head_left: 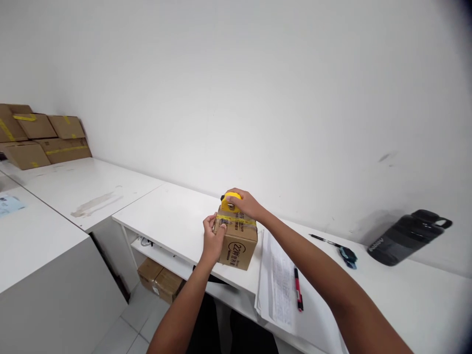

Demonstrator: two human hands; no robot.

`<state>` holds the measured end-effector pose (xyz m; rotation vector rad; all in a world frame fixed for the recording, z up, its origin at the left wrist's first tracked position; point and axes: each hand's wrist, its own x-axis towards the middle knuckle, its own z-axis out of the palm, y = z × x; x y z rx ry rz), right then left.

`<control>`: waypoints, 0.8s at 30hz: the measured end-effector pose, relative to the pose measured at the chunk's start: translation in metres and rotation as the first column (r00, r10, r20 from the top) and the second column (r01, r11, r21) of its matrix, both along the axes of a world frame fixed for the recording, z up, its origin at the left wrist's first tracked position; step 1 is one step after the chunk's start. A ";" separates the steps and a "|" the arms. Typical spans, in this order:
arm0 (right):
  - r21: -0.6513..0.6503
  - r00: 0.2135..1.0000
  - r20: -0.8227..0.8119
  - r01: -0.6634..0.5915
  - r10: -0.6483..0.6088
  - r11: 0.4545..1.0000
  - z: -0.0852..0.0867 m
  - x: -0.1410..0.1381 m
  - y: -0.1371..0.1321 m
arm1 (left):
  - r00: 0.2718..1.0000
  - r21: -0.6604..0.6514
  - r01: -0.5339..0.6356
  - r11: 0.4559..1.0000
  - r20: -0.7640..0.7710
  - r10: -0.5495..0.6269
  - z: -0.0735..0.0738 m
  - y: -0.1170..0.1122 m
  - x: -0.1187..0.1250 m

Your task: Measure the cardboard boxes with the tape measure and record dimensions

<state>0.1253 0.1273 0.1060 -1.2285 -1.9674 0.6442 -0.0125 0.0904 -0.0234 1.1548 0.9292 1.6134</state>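
A small brown cardboard box [239,242] with black print stands on the white table in front of me. My right hand [241,198] is closed around a yellow tape measure [231,201] at the far end of the box top. My left hand [214,237] grips the near left side of the box, its thumb on the top and its fingers along the side. A yellow strip [236,219] runs across the box top; whether it is packing tape or the measure's blade I cannot tell.
Right of the box lie written papers [278,280] with a red-and-black pen [298,290]. Beyond them are a black pen [324,240], a dark crumpled item [347,256] and a dark bottle [405,238] near the wall. Taped cartons [66,147] are stacked far left; more boxes [160,279] sit below.
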 end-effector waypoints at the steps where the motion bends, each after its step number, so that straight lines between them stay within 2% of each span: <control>1: -0.045 0.997 -0.062 -0.038 0.035 0.998 0.001 -0.005 0.001 | 1.000 -0.006 0.001 1.000 -0.002 -0.001 0.000 0.000 0.000; 3: -0.117 0.990 -0.115 -0.100 0.086 0.988 0.001 -0.015 0.004 | 1.000 -0.043 0.003 0.999 -0.020 -0.004 0.001 0.000 0.000; 6: -0.176 0.988 -0.100 -0.134 0.118 0.975 -0.004 -0.025 0.007 | 0.998 -0.086 0.016 0.996 -0.064 -0.022 0.003 -0.002 -0.002; 10: -0.185 0.994 -0.059 -0.103 0.093 0.977 -0.006 -0.015 0.005 | 0.982 -0.061 0.021 0.998 -0.189 -0.032 0.006 -0.004 -0.005; 13: -0.212 0.996 -0.075 -0.064 0.049 0.975 -0.007 0.010 -0.005 | 0.967 -0.057 -0.022 0.998 -0.256 0.007 0.007 -0.005 -0.006; 17: -0.260 0.994 -0.111 -0.018 -0.012 0.965 -0.014 0.061 -0.031 | 0.967 -0.051 -0.018 0.999 -0.255 0.004 0.008 -0.006 -0.006; 21: -0.331 0.976 -0.180 0.057 -0.123 0.942 -0.031 0.115 -0.056 | 0.968 -0.083 -0.013 0.997 -0.252 -0.008 0.012 -0.006 -0.004; 24: -0.357 0.934 -0.282 0.113 -0.222 0.927 -0.046 0.140 -0.066 | 0.965 -0.102 -0.034 0.994 -0.262 0.006 0.015 -0.006 -0.002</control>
